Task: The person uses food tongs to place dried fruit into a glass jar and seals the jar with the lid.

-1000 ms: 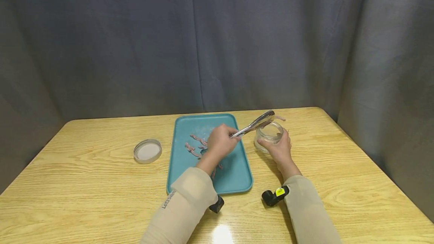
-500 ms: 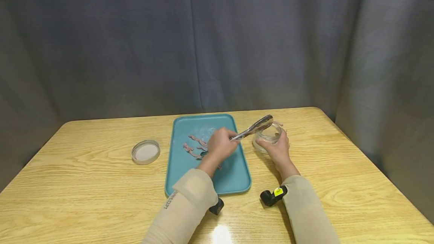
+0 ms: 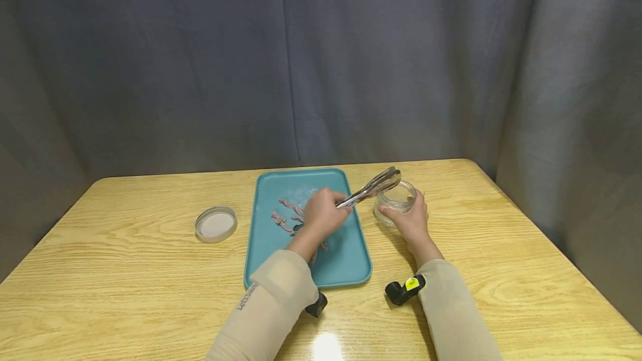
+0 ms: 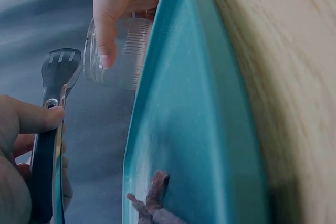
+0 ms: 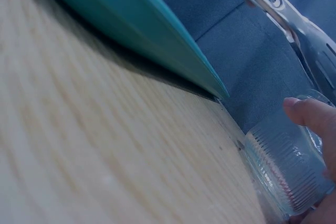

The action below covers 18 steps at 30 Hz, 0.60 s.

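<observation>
My left hand [image 3: 323,216] grips metal serving tongs [image 3: 373,187] above the right side of the teal tray, their slotted heads slightly spread near the jar's mouth. No strip shows between the heads. My right hand [image 3: 412,220] holds a lidless clear glass jar [image 5: 283,156] around its side, upright on the table beside the tray. A faint reddish patch shows low in the ribbed glass in the right wrist view. Several knobbly pinkish strips [image 3: 284,223] lie on the tray, partly hidden behind my left wrist; some appear close in the left wrist view [image 4: 156,195].
The teal tray [image 3: 346,274] lies on a wood-grain table [image 3: 125,283], whitish smears on its far part. Left of it rests a round jar lid [image 3: 215,225], inner side up. A dark grey curtain [image 3: 200,71] hangs behind the table and along both sides.
The tongs' heads have spread apart and shifted slightly left. The pinkish strip that stuck out past them over the jar no longer shows there. My right hand keeps hold of the jar.
</observation>
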{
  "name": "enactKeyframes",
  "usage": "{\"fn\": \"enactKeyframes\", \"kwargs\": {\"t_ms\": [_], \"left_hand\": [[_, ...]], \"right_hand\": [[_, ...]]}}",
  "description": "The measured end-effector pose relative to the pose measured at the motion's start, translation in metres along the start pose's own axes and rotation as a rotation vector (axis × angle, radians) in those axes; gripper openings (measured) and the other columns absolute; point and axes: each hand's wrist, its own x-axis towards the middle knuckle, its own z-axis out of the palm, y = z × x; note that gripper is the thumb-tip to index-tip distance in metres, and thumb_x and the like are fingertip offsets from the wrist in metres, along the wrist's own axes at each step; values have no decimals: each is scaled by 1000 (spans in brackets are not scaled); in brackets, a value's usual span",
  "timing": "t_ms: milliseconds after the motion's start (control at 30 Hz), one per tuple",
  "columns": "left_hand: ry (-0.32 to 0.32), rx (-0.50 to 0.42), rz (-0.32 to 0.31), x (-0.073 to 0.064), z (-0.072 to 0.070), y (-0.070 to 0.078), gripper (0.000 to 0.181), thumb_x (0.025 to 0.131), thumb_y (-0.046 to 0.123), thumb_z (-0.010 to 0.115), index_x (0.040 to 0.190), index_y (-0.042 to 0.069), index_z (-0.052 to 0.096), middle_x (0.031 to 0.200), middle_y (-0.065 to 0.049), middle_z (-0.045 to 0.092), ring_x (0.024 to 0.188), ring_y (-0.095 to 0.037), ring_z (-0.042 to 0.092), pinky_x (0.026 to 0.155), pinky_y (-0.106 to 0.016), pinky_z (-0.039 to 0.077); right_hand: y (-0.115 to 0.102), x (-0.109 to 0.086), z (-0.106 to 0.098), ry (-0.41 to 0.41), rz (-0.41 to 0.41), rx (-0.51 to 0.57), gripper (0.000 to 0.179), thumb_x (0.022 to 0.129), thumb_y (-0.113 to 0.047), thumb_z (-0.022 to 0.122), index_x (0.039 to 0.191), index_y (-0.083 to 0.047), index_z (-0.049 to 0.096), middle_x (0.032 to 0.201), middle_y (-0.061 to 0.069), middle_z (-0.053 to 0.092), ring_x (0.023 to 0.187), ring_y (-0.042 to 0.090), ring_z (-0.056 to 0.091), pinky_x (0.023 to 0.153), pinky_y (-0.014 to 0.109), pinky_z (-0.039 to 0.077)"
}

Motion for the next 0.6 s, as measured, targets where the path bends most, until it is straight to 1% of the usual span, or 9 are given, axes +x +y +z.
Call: {"fn": "enactKeyframes", "kwargs": {"t_ms": [133,233,433,500,600], "left_hand": [[0,-9,-10,-1,-4,-2,21,75,23,65,96,19,69,76,3,62,53,-13,44,45,-27,33],[6,-19,-11,-2,-9,-4,22,75,23,66,97,18,68,76,3,61,54,-13,43,44,-27,32],[16,-30,14,-5,-24,-7,24,74,22,67,98,17,68,70,2,55,51,-13,35,43,-26,27],[21,-27,26,-6,-31,-8,24,75,22,66,98,17,67,70,2,54,50,-13,37,43,-26,28],[34,-26,37,-7,-42,-11,24,75,22,66,98,17,67,74,3,57,53,-13,44,46,-27,33]], "right_hand": [[0,-1,0,4,-10,12,89,68,-20,71,135,-6,15,130,19,22,118,34,19,94,45,18],[-1,-1,0,6,-14,19,88,67,-20,72,134,-6,16,130,19,23,118,34,19,94,45,18],[0,-1,1,8,-20,30,88,67,-19,72,134,-6,16,129,20,24,118,34,19,95,45,18],[0,-1,1,5,-19,31,89,68,-19,72,135,-5,16,130,20,24,119,34,19,95,45,17],[0,-1,0,-2,-16,31,90,68,-19,72,135,-5,14,130,21,22,119,34,19,95,45,18]]}}
